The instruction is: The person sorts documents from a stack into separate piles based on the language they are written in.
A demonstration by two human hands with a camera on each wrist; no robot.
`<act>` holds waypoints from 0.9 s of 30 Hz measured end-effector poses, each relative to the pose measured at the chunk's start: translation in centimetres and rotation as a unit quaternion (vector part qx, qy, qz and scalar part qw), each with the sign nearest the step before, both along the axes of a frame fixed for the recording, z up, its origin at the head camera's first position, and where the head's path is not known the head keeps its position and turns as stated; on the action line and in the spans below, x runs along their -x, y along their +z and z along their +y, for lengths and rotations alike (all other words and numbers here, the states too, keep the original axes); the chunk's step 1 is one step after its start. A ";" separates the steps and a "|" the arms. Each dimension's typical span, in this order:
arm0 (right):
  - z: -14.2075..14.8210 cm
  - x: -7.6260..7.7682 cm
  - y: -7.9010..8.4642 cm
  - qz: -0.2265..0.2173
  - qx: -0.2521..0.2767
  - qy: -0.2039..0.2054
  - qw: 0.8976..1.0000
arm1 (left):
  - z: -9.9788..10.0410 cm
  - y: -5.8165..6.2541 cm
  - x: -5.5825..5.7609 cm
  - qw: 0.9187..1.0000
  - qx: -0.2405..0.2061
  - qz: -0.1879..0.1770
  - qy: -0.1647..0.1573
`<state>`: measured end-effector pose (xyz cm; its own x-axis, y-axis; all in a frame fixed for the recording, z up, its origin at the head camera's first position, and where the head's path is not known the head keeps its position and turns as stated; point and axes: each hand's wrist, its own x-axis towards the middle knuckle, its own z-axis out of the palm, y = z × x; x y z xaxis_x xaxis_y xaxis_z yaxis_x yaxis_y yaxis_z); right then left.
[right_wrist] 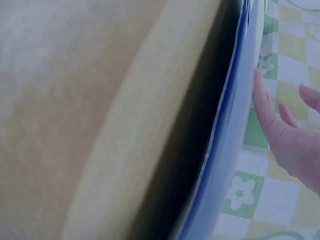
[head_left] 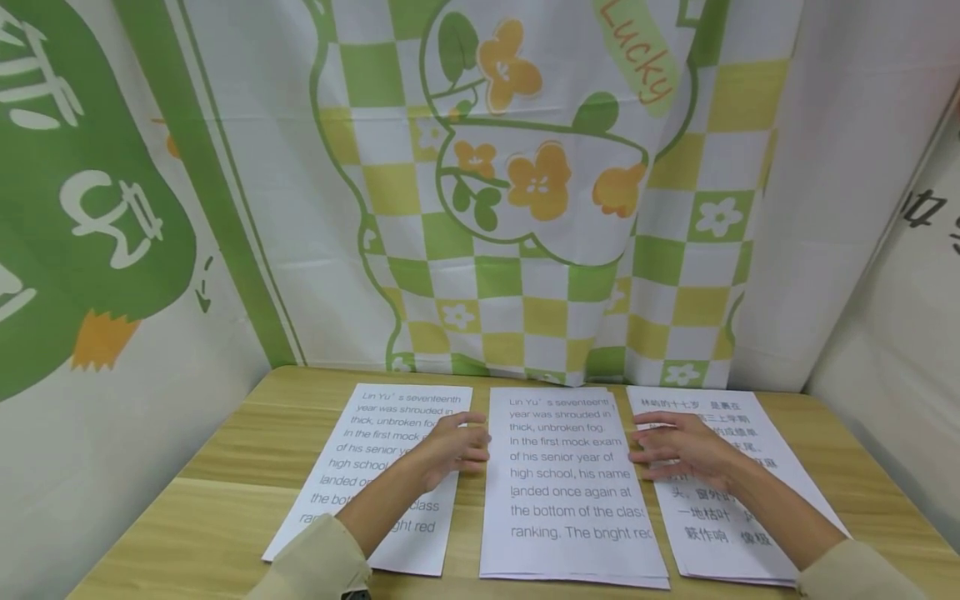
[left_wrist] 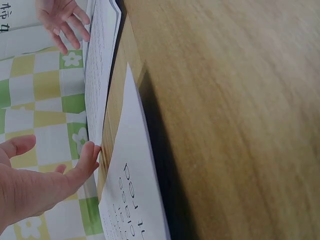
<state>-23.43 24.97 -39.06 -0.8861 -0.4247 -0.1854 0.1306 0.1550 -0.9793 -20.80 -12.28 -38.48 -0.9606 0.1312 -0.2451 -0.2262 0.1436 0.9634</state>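
Note:
Three stacks of printed paper lie side by side. The middle stack [head_left: 570,550] carries English text, and its sheets are slightly uneven at the lower right edge. My left hand [head_left: 450,450] hovers over the right side of the left stack [head_left: 408,542], also printed in English, its fingertips by the middle stack's left edge. Over the right stack [head_left: 723,550], printed in Chinese characters, is my right hand [head_left: 686,450], fingertips by the middle stack's right edge. Whether either hand touches paper, I cannot tell. Both hands have loosely spread fingers and hold nothing, as the left hand [left_wrist: 45,185] shows in its wrist view.
The stacks rest on a wood-grain table [head_left: 202,508]. Behind it hangs a green, yellow and white checkered curtain [head_left: 498,321] with flowers. Printed white walls [head_left: 202,367] stand close on the left and right.

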 end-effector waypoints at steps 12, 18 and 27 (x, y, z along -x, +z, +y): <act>-0.2 0.0 0.1 -0.022 0.009 -0.018 1.000 | 0.1 -0.1 0.1 1.000 -0.009 -0.003 0.006; -0.2 0.1 -0.2 -0.027 0.013 -0.027 0.999 | 0.3 -0.2 0.2 1.000 -0.012 -0.006 0.009; -0.1 0.0 -0.3 -0.016 0.006 -0.031 0.999 | 0.5 -0.2 0.5 1.000 -0.017 -0.018 0.019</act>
